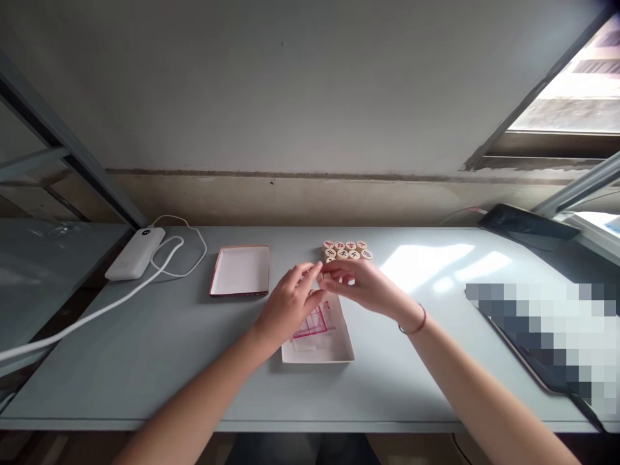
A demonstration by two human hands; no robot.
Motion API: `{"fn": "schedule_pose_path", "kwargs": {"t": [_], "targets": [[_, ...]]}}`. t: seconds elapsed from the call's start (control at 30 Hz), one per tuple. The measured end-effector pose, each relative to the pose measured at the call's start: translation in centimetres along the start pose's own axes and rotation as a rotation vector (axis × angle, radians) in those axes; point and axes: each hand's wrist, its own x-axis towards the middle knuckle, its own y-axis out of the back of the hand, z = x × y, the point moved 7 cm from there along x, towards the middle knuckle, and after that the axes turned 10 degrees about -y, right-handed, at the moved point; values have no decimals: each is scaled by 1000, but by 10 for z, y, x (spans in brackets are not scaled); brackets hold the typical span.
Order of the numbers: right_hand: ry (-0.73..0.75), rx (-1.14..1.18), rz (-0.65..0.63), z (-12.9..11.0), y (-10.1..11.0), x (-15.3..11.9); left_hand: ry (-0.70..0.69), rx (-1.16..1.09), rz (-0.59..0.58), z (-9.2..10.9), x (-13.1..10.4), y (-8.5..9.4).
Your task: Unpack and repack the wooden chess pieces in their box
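Observation:
My left hand [293, 300] reaches over an open white box [334, 349], fingers stretched out and thumb apart. My right hand [365, 282] meets it at the fingertips, its fingers curled towards the thumb. A small pale thing may be between those fingertips, but I cannot make it out. Inside the box lies a clear plastic sheet with a pink-red printed grid [312, 323], partly covered by my left hand. Just beyond my hands, round wooden Chinese chess pieces [354, 254] with red and black characters stand in rows, the nearest partly hidden by my right hand.
A shallow box lid [241, 270], white inside, lies to the left. Further left are a white power bank [136, 253] and a white cable [121, 300]. On the right sit a blurred-out dark-edged device [537, 336] and a dark object [526, 223] near the wall.

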Motion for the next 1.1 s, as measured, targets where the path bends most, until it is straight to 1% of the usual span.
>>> {"fn": "schedule_pose_path", "kwargs": {"t": [0.07, 0.13, 0.2, 0.27, 0.33, 0.4, 0.47, 0.57, 0.67, 0.77, 0.87, 0.93, 1.0, 1.1], "targets": [[-27, 92, 4, 6, -9, -11, -30, -47, -12, 5, 0, -2], [-63, 176, 28, 15, -10, -14, -31, -76, -36, 8, 0, -5], [-102, 263, 76, 26, -4, -13, 6, -84, -56, 7, 0, -5], [-144, 346, 169, 37, 8, -12, 41, -87, -74, 7, 0, -5], [-177, 404, 253, 45, 19, -12, 40, -93, -109, 8, 1, -7], [-189, 438, 271, 50, 23, -12, 22, -84, -179, 11, 2, -11], [-192, 428, 252, 50, 23, -12, 0, -47, -268, 14, 2, -19], [-166, 323, 205, 44, 18, -15, -45, 41, -368, 17, 3, -29], [-111, 181, 147, 35, 12, -17, -55, 102, -390, 16, 5, -31], [-17, -12, 102, 25, 3, -20, -14, 122, -359, 9, 6, -20], [76, -241, 101, 16, -7, -23, 63, 138, -339, -3, 5, -1], [100, -349, 102, 13, -14, -24, 141, 160, -357, -12, 1, 12], [118, -432, 114, 11, -19, -25, 223, 170, -401, -20, -5, 21], [139, -527, 145, 9, -22, -25, 319, 127, -493, -25, -15, 25]]}}
